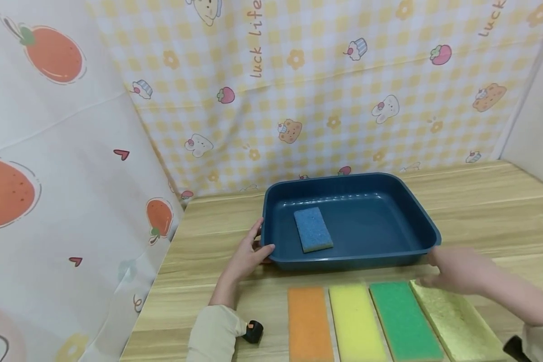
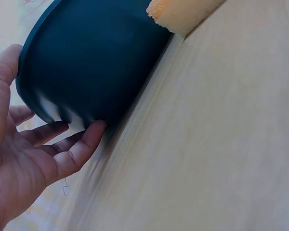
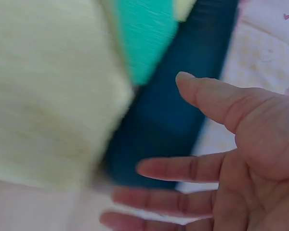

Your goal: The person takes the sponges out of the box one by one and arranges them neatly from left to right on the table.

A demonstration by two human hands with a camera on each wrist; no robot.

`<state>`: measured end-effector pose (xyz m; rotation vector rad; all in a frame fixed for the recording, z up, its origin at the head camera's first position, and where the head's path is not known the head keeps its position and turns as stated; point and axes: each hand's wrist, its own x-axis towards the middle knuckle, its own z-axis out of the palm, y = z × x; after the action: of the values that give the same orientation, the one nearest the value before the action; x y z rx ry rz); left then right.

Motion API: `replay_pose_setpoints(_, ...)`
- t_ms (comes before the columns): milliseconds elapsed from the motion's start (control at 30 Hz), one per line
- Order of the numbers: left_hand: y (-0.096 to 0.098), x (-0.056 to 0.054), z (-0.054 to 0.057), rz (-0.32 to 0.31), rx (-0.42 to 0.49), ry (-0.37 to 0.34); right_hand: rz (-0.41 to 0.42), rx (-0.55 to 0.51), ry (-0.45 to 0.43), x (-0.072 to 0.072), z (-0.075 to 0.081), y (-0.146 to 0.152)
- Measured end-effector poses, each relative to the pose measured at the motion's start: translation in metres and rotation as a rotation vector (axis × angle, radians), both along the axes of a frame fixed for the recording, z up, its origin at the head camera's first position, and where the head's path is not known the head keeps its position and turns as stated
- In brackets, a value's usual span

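Note:
A dark blue rectangular basin (image 1: 366,259) stands on the table, and a blue sponge (image 1: 313,229) lies inside it, towards the left. My left hand (image 1: 246,256) holds the basin's front left corner, thumb at the rim and fingers against the outer wall (image 2: 86,72). By the front right corner my right hand (image 1: 457,269) hovers over the far end of a pale yellow-green sponge (image 1: 461,322). Its fingers are spread and hold nothing in the right wrist view. Left of that sponge lie a green sponge (image 1: 404,322), a yellow sponge (image 1: 357,322) and an orange sponge (image 1: 309,322), side by side.
The wood-grain table (image 1: 199,261) runs back to a yellow checked curtain (image 1: 317,105). A white cloth with fruit prints (image 1: 72,166) hangs along the left edge. At the far right is a plain white wall (image 1: 536,115).

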<state>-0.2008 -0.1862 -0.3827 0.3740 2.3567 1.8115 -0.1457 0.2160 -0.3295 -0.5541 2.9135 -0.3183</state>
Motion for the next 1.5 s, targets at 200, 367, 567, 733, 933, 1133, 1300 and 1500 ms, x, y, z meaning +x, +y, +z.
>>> replay_pose_setpoints(200, -0.001, 0.000, 0.000, 0.004, -0.019, 0.016, 0.054, -0.034, -0.005, -0.028, 0.053, -0.035)
replay_pose_setpoints(367, -0.001, 0.002, -0.002, -0.006, -0.026, 0.020, 0.035, -0.024, -0.101, -0.069, 0.081, -0.070)
replay_pose_setpoints(567, 0.001, 0.003, -0.004, -0.014, -0.021, 0.014, -0.094, -0.046, -0.208, -0.116, 0.078, -0.116)
replay_pose_setpoints(733, 0.010, 0.014, 0.015, -0.017, -0.033, -0.005, -0.144, -0.050, -0.193, -0.141, 0.064, -0.147)
replay_pose_setpoints(933, 0.015, 0.014, 0.019, -0.033, -0.030, -0.009, -0.126, -0.025, -0.179, -0.156, 0.045, -0.172)
replay_pose_setpoints(1133, 0.017, 0.004, 0.003, -0.040, -0.022, 0.014, -0.122, 0.022, -0.248, -0.161, 0.030, -0.185)
replay_pose_setpoints(1300, 0.020, 0.002, 0.000, -0.044, -0.018, 0.027, -0.125, 0.060, -0.284, -0.162, 0.019, -0.189)
replay_pose_setpoints(1500, 0.021, 0.003, 0.005, -0.039, -0.012, 0.001, -0.113, 0.085, -0.293, -0.161, 0.011, -0.193)
